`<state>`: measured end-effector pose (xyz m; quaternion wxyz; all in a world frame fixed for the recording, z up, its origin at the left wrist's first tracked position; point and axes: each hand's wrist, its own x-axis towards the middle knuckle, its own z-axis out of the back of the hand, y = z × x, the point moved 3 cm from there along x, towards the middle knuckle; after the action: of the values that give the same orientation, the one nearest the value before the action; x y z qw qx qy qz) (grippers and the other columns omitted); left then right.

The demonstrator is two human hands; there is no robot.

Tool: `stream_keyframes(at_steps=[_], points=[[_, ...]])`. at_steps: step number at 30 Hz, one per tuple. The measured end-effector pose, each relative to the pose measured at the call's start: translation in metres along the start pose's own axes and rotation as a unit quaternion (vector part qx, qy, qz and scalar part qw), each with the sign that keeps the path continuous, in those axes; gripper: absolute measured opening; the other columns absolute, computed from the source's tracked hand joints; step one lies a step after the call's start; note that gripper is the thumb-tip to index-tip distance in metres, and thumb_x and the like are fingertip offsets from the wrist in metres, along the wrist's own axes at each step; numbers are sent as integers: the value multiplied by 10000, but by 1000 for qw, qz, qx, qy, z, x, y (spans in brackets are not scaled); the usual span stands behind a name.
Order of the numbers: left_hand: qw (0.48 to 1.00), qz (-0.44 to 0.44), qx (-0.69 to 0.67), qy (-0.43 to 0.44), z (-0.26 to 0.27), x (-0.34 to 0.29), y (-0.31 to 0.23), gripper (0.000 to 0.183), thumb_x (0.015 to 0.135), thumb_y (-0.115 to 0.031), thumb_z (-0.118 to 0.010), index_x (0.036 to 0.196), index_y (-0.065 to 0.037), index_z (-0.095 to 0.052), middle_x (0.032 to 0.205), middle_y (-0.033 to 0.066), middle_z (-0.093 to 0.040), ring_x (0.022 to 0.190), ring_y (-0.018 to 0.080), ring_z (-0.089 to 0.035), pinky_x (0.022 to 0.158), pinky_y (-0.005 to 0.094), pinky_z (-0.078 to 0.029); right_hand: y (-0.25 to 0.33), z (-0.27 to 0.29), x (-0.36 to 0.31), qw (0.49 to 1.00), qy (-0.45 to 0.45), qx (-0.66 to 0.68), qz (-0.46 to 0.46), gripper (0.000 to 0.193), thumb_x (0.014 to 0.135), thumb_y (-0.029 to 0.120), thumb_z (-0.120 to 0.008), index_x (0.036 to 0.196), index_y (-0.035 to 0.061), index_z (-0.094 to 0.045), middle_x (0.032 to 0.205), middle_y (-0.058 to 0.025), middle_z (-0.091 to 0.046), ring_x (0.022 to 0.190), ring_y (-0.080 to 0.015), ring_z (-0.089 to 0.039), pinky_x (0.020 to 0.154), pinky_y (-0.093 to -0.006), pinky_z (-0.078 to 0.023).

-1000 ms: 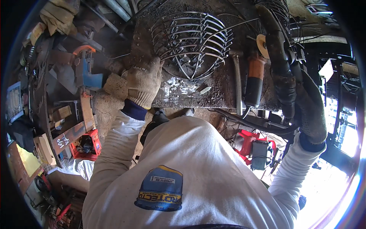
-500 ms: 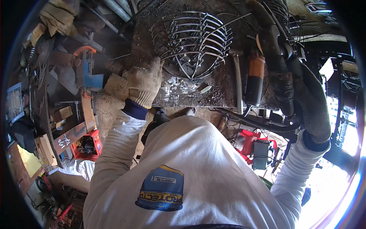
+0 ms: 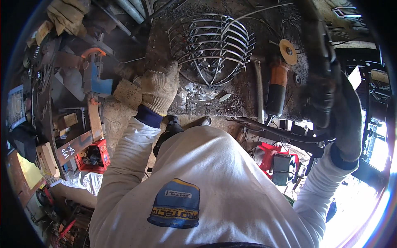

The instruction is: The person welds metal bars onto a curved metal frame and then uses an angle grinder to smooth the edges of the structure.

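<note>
A curved cage of bent metal rods [image 3: 215, 42] lies on the dark worktable, its ribs crossing pointed lengthwise rods. My left hand [image 3: 159, 89], in a cream knit glove, is closed at the cage's near left edge, with the fingertips on a rod end. My right hand [image 3: 345, 124], in a dark glove, is at the table's right side. It is closed around the dark handle of what looks like a welding torch [image 3: 316, 89] with a thick hose; motion smears the torch and fingers. A loose curved rod [image 3: 256, 14] sticks out over the cage's far right.
An angle grinder [image 3: 278, 89] with a tan disc stands right of the cage, beside a metal bar [image 3: 259, 89]. White scraps [image 3: 192, 94] lie near the table's front edge. A blue-and-orange clamp [image 3: 95, 74] and a red crate [image 3: 94, 157] are at left.
My right hand and the torch have swung right, uncovering the grinder's disc. The cage has shifted slightly right, with my left hand still at its edge.
</note>
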<state>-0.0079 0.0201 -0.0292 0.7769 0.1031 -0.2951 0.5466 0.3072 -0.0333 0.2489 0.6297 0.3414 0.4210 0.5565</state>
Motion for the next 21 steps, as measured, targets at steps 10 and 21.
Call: stream_keyframes(at_steps=[10,21], points=[[999,14,13,36,15,9,-8,130,932,-286,-680,992,-171,-668,716,102,-660,591,317,-660,571,453,-537,-1,-1,-1,999,47,10,8,508,1016,305,-583,1387,-36,-526,1018,-85,-708,737,-94,-677,600,-215,-531],[999,13,-30,14,16,10,-8,116,936,-265,-680,932,-155,-646,732,104,-649,614,319,-657,572,454,-533,2,-3,-2,997,63,-31,-10,474,979,195,-548,1390,-41,-537,973,-65,-704,711,-76,-659,570,-202,-506]])
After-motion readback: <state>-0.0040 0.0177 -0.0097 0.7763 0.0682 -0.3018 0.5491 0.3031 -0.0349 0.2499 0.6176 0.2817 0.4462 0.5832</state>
